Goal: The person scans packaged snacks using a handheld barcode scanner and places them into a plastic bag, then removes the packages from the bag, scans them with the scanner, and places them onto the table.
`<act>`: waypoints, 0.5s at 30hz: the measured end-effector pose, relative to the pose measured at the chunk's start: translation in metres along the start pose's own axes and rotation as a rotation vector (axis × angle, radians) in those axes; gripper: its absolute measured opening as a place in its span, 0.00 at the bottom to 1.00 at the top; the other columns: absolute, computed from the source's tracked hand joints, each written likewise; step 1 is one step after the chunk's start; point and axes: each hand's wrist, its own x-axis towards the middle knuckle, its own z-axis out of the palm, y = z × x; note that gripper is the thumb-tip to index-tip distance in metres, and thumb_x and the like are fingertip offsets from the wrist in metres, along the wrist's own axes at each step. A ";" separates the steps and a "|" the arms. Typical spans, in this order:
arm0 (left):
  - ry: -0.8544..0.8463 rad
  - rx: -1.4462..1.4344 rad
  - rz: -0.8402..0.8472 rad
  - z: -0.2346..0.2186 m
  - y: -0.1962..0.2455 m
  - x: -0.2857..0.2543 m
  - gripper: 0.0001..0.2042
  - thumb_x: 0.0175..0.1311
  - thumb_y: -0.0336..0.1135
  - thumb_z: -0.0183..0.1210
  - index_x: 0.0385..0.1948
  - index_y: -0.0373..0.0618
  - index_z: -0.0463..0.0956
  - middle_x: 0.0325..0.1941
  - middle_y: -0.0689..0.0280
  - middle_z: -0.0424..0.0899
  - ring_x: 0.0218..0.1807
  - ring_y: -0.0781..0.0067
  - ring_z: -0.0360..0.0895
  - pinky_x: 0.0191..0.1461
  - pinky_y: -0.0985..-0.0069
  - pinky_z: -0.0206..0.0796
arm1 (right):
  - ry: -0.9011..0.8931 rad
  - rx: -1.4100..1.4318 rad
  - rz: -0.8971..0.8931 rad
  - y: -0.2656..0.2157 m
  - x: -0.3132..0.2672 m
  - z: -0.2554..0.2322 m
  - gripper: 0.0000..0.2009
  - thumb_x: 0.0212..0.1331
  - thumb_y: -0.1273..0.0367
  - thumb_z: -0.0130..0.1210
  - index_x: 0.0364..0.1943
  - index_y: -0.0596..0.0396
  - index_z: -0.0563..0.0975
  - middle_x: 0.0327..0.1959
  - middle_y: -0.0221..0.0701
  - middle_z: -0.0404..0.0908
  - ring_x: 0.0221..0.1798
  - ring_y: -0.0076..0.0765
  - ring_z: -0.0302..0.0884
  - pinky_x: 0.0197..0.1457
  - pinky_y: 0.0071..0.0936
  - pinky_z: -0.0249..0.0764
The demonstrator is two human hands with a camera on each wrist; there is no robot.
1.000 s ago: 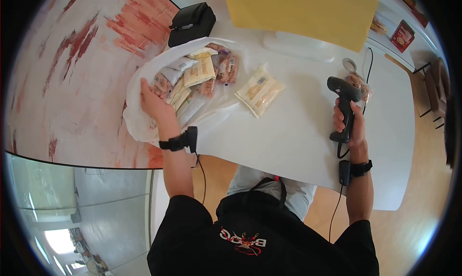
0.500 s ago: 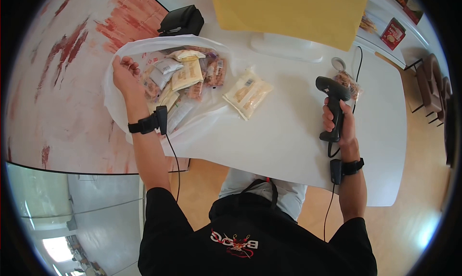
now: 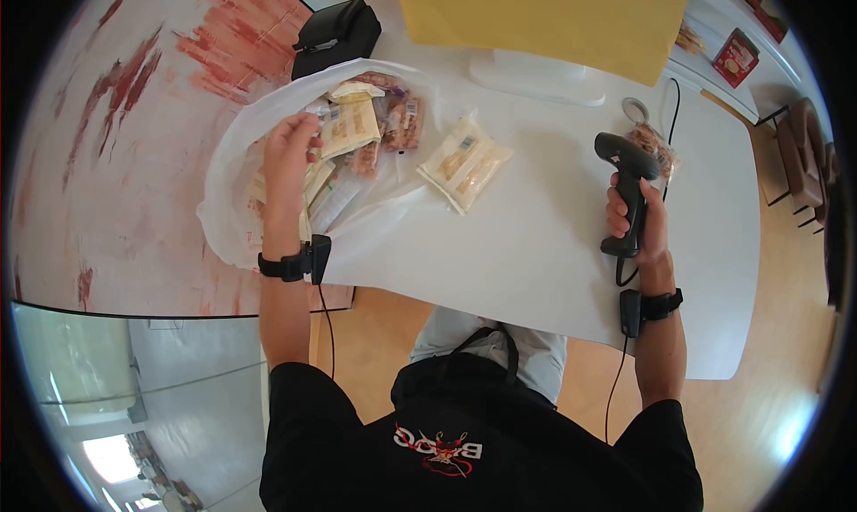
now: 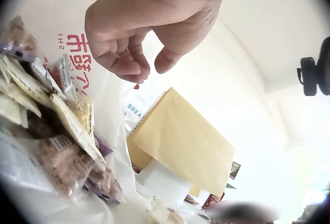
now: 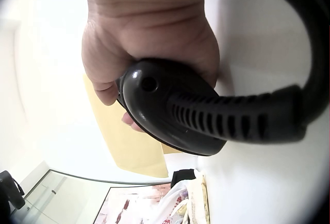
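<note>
Right hand (image 3: pixel 656 222) wraps scanner (image 3: pixel 634 198) handle, near worktop (image 3: pixel 536 244) right edge. My left hand (image 3: pixel 290 150) holds nothing, fingers loosely bent, over plastic bag (image 3: pixel 225 177) at left end. Snack packs (image 3: pixel 350 130) inside. I should pinch one pack's edge, lift slowly, keep bar lines facing scanner.

Left hand (image 3: pixel 292 146) partly hiding packets (image 3: pixel 350 130); yellow board (image 3: pixel 544 21) cut off by head view's top edge.

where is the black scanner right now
In the head view, the black scanner is at right, held in the right grip, near the small snack packet.
</note>
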 end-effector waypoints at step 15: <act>-0.832 0.422 0.377 0.151 0.021 -0.061 0.12 0.65 0.39 0.57 0.44 0.43 0.81 0.40 0.61 0.85 0.42 0.65 0.81 0.49 0.71 0.71 | 0.035 -0.047 0.018 0.001 -0.003 -0.005 0.20 0.71 0.53 0.45 0.50 0.57 0.68 0.25 0.25 0.65 0.21 0.20 0.61 0.23 0.19 0.62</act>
